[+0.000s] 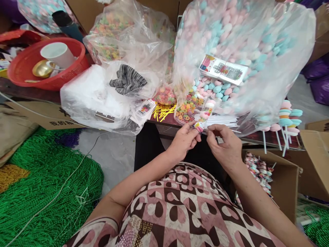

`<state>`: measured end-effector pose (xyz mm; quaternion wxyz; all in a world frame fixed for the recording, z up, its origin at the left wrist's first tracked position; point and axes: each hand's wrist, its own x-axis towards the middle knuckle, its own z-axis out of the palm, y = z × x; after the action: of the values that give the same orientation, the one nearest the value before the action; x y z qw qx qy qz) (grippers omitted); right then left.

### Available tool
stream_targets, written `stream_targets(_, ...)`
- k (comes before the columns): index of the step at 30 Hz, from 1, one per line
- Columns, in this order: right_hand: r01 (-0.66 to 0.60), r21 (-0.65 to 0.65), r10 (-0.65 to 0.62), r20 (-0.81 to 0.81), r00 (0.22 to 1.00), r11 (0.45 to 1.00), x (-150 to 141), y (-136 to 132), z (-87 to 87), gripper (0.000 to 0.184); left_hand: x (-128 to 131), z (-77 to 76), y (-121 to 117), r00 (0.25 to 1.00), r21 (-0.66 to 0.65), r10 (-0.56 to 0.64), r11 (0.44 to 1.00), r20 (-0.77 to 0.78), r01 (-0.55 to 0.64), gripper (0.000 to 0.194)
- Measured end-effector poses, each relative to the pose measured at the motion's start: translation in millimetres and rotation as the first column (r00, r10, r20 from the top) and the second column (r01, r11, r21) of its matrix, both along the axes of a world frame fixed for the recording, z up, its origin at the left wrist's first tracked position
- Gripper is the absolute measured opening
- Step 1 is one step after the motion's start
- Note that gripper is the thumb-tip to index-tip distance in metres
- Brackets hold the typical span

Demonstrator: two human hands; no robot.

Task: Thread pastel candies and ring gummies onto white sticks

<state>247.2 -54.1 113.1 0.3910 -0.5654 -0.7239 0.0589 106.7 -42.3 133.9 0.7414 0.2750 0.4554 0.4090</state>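
Note:
My left hand (184,140) is closed round the lower end of a marshmallow skewer (206,114) in a clear printed wrapper, which points away from me. Just right of it, my right hand (226,145) has thumb and forefinger drawn together by the gathered end of the wrapper; what they pinch, if anything, is too small to make out. Beyond the hands lie white sticks (218,121), gummy rings (187,109) and pink and blue marshmallows (218,88). Gold twist ties (163,111) are spread left of the rings.
Printed cards (223,70) rest on the big marshmallow bag (259,44). Unwrapped skewers (285,118) hang over the table's right edge, above a carton (285,181) of wrapped ones. A red basket (23,73) stands far left; green bead strings (51,185) cover the floor.

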Motion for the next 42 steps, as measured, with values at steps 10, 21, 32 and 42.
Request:
stream_targets(10, -0.02, -0.003, 0.02, 0.018, 1.0, 1.0, -6.7, 7.1, 3.2, 0.009, -0.5, -9.7, -4.1, 0.998, 0.085, -0.066, 0.994, -0.015, 0.067, 0.065)
stream_targets(21, 0.074, -0.012, -0.073, 0.059, 0.996, 0.997, -8.5, 6.8, 0.0, 0.009, -2.4, -19.2, -5.8, 0.968, 0.232, -0.057, 0.966, -0.246, 0.116, 0.061)
stream_targets(32, 0.016, 0.063, -0.023, 0.108, 0.994, 0.998, -12.9, 3.0, 1.7, 0.009, -1.2, -11.4, -4.2, 0.986, 0.17, -0.004, 0.985, -0.168, 0.033, 0.06)
stream_targets(42, -0.158, -0.009, 0.153, -0.2, 0.968, 0.987, -27.2, -19.5, 5.0, 0.011, -10.5, -16.4, 6.8, 0.995, 0.031, 0.081, 0.996, 0.059, -0.083, 0.032)
